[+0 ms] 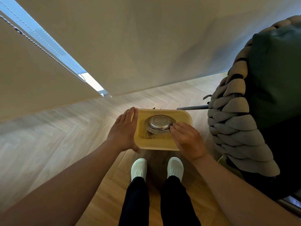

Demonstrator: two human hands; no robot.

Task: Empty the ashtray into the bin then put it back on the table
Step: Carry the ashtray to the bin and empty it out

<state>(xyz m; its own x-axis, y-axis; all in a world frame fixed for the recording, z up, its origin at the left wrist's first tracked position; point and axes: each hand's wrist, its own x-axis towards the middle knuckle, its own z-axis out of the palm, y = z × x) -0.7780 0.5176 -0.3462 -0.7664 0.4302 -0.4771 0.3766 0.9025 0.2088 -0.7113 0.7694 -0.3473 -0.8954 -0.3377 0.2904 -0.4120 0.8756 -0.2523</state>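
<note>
We're holding the ashtray (pixel 158 124) upside down over the bin (pixel 156 144), right hand (pixel 187 139) fingers clamped on its rim; left hand (pixel 123 131), fingers together, is resting flat against the bin's left wall.

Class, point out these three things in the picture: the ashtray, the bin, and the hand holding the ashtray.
ashtray (pixel 158 123): head view, on its upturned metal base.
bin (pixel 156 143): head view, on the bare yellow inner wall nearest the person.
right hand (pixel 189 141): head view, on the back of the hand.

A home living room: herringbone wood floor (pixel 65 136), roller blinds (pixel 40 62), woven rope chair (pixel 236 128).
</note>
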